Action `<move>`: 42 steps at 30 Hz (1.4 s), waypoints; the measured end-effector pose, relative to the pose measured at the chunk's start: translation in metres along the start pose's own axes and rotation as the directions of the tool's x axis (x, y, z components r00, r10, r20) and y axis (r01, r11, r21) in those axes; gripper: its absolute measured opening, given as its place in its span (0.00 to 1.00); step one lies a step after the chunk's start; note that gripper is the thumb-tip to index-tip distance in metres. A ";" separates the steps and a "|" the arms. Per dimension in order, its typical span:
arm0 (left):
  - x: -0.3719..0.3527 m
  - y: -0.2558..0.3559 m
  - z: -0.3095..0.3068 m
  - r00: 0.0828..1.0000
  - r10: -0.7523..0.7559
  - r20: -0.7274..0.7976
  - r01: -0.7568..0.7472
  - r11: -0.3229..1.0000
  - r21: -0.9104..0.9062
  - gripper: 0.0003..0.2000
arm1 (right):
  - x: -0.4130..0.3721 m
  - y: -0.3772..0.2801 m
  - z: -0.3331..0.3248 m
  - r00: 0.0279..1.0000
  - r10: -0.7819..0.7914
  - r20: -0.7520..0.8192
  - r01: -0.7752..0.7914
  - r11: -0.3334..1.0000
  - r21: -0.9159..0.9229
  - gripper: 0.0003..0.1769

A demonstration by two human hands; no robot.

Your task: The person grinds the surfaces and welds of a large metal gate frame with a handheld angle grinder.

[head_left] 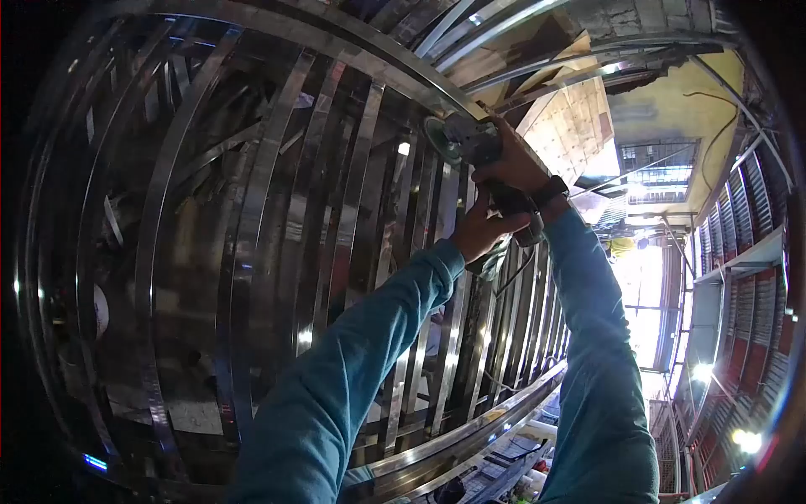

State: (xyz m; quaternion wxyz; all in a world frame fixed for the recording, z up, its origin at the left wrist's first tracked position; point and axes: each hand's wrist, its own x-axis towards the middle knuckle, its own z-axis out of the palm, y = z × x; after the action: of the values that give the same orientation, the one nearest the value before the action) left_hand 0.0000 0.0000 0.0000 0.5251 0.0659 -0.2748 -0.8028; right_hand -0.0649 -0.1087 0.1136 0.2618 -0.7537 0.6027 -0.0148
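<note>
An angle grinder (481, 144) is gripped between my two hands. My right hand (519, 164), with a dark band at the wrist, wraps round its front part just behind the disc. Lower down, my left hand (484, 229) closes on the rear of the body. The round grinding disc (440, 139) overlaps the upper rail (395, 55) of a shiny metal frame in this view. Long polished metal bars (290, 168) run from that rail to the lower rail (470, 437). My palms hide much of the tool's body.
Pale wooden boards (571, 126) lie beyond the upper rail. A barred window (663, 172) is set in a yellowish wall. Corrugated sheeting (751, 311) and bright lamps (745, 441) are at the right. Assorted items lie below the lower rail.
</note>
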 end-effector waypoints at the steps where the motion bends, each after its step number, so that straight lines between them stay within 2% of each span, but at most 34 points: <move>1: 0.000 0.003 0.003 1.000 0.014 0.006 -0.014 0.994 -0.104 0.52 | -0.001 -0.003 -0.002 1.000 0.007 -0.011 -0.007 0.999 -0.054 0.62; 2: 0.000 0.008 0.005 0.999 0.031 0.010 -0.028 0.978 -0.205 0.52 | -0.002 -0.006 -0.003 1.000 0.010 -0.023 -0.013 0.994 -0.107 0.60; 3: -0.006 0.016 0.004 0.999 0.035 0.017 -0.031 0.981 -0.193 0.52 | -0.005 -0.010 -0.004 0.999 0.001 -0.033 -0.005 0.995 -0.104 0.60; 5: -0.012 0.021 -0.003 0.988 -0.091 0.124 0.114 0.974 -0.198 0.52 | -0.007 0.000 -0.002 0.999 -0.034 -0.029 0.029 0.986 -0.161 0.57; 6: -0.012 0.016 -0.001 0.988 -0.086 0.124 0.110 0.975 -0.196 0.52 | -0.010 0.002 -0.003 0.999 -0.039 -0.030 0.034 0.986 -0.164 0.57; 8: -0.018 -0.010 0.011 0.996 -0.017 0.088 0.042 0.955 -0.294 0.52 | -0.024 0.009 0.001 0.999 -0.017 -0.035 0.016 0.999 -0.039 0.53; 9: -0.022 -0.008 0.015 0.996 -0.011 0.092 0.039 0.953 -0.300 0.52 | -0.033 0.005 -0.003 0.999 -0.016 -0.036 0.014 0.999 -0.047 0.53; 11: -0.033 -0.005 0.025 0.981 -0.130 0.147 0.168 0.941 -0.293 0.55 | -0.057 -0.002 -0.009 0.999 0.032 -0.020 -0.035 0.978 -0.204 0.55; 12: -0.034 -0.009 0.030 0.983 -0.073 0.166 0.116 0.956 -0.269 0.52 | -0.069 0.001 -0.009 0.999 0.046 -0.017 -0.048 0.977 -0.207 0.55; 13: -0.038 -0.015 0.031 0.983 -0.083 0.161 0.127 0.951 -0.283 0.52 | -0.079 0.006 -0.008 0.996 0.084 -0.006 -0.084 0.992 -0.092 0.54; 14: -0.038 -0.018 0.031 0.967 -0.086 0.241 0.153 0.950 -0.272 0.51 | -0.087 0.009 -0.010 0.994 0.113 -0.007 -0.113 0.993 0.021 0.52; 15: -0.039 -0.022 0.031 0.945 -0.091 0.315 0.178 0.949 -0.260 0.51 | -0.095 0.009 -0.011 0.993 0.121 -0.006 -0.121 0.992 0.024 0.52; 17: -0.036 -0.037 0.029 0.935 -0.162 0.317 0.231 0.954 -0.193 0.51 | -0.101 0.006 -0.011 0.996 0.084 0.015 -0.084 0.996 0.018 0.52; 19: -0.035 -0.044 0.029 0.919 -0.233 0.318 0.285 0.950 -0.126 0.51 | -0.102 -0.001 -0.009 0.991 0.130 -0.009 -0.130 0.991 0.032 0.52; 21: -0.031 -0.043 0.029 0.950 -0.158 0.271 0.199 0.971 -0.131 0.49 | -0.098 -0.019 -0.012 0.954 0.292 0.069 -0.299 0.938 0.177 0.51; 22: -0.032 -0.034 0.029 0.948 -0.164 0.274 0.203 0.971 -0.124 0.49 | -0.092 -0.009 -0.011 0.955 0.291 0.065 -0.298 0.937 0.185 0.51; 24: -0.033 -0.017 0.023 0.981 -0.015 0.193 0.062 0.969 -0.240 0.44 | -0.072 0.023 -0.004 0.990 0.141 0.011 -0.139 0.965 0.224 0.50; 25: -0.028 -0.017 0.017 0.981 -0.022 0.195 0.067 0.971 -0.228 0.44 | -0.062 0.028 0.000 0.991 0.136 0.005 -0.133 0.963 0.235 0.50; 27: -0.020 -0.012 0.007 0.995 0.045 0.084 -0.032 0.988 -0.154 0.37 | -0.042 0.029 0.008 0.996 -0.014 -0.090 0.024 0.993 0.119 0.50; 29: -0.019 -0.006 0.003 0.999 0.005 0.050 0.009 0.959 -0.284 0.31 | -0.029 0.020 0.013 0.995 0.014 -0.100 -0.004 0.995 0.101 0.50; 31: -0.014 0.003 -0.005 0.998 -0.042 0.055 0.062 0.892 -0.447 0.43 | -0.016 0.020 0.014 0.994 0.040 -0.105 -0.031 0.996 0.081 0.51; 35: -0.011 0.010 -0.012 0.997 -0.074 0.005 0.070 0.918 -0.391 0.44 | 0.001 0.022 0.019 0.987 -0.084 -0.139 0.088 0.996 0.024 0.52; 38: -0.010 0.008 -0.016 0.991 -0.133 0.035 0.134 0.877 -0.461 0.42 | 0.007 0.018 0.023 0.982 -0.121 -0.146 0.122 0.992 0.001 0.52; 40: -0.010 0.016 -0.017 0.999 0.039 0.022 -0.026 0.915 -0.402 0.41 | 0.009 0.015 0.023 0.979 -0.139 -0.150 0.138 0.990 -0.013 0.51; 42: -0.016 0.021 -0.012 1.000 0.010 -0.017 -0.016 0.903 -0.430 0.40 | 0.010 0.010 0.025 0.989 -0.038 -0.143 0.036 0.999 -0.014 0.52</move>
State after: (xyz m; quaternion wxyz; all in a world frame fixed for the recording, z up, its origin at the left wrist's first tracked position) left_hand 0.0284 0.0034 -0.0027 0.5338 -0.0476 -0.0879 -0.8397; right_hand -0.0628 -0.1098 0.0851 0.2134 -0.7631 0.6059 -0.0703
